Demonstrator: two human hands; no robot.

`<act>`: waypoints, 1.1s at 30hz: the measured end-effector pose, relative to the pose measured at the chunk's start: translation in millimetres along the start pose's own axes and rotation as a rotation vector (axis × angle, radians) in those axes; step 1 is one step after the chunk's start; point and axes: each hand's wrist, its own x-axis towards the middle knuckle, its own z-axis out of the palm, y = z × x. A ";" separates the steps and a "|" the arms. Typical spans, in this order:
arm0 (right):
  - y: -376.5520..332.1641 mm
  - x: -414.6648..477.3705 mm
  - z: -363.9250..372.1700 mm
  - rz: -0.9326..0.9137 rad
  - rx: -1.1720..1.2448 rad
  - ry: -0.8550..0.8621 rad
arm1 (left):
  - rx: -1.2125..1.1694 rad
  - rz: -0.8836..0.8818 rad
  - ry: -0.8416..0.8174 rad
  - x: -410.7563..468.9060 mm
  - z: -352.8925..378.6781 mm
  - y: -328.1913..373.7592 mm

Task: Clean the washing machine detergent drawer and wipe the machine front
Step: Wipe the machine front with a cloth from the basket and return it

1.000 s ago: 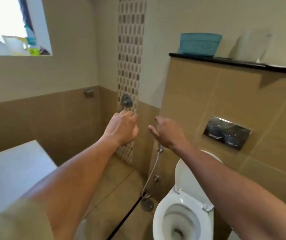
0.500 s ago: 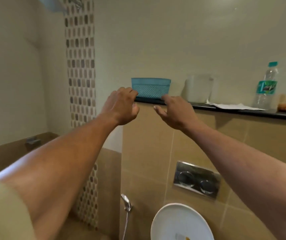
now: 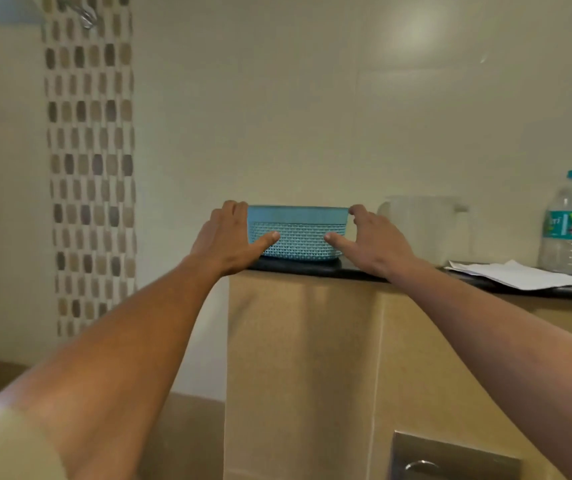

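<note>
While neither the washing machine nor its detergent drawer shows anywhere in view, we have both hands on a blue mesh basket (image 3: 298, 239) that sits on the black ledge (image 3: 312, 270) straight ahead. Our left hand (image 3: 230, 239) clasps its left end, thumb on the front mesh and fingers curled round the rim; our right hand (image 3: 379, 237) clasps the right end likewise. The basket's long axis runs left to right, square across us, each hand equally near, so we judge that a level two-handed lift toward us comes next. Further right stand a translucent container (image 3: 423, 226), loose papers (image 3: 520, 274) and a water bottle (image 3: 570, 223) whose teal label we cannot read.
</note>
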 end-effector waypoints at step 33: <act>-91.3 -157.0 -34.4 -0.155 1.021 -0.363 | -0.590 -0.884 0.294 -222.4 -169.2 83.2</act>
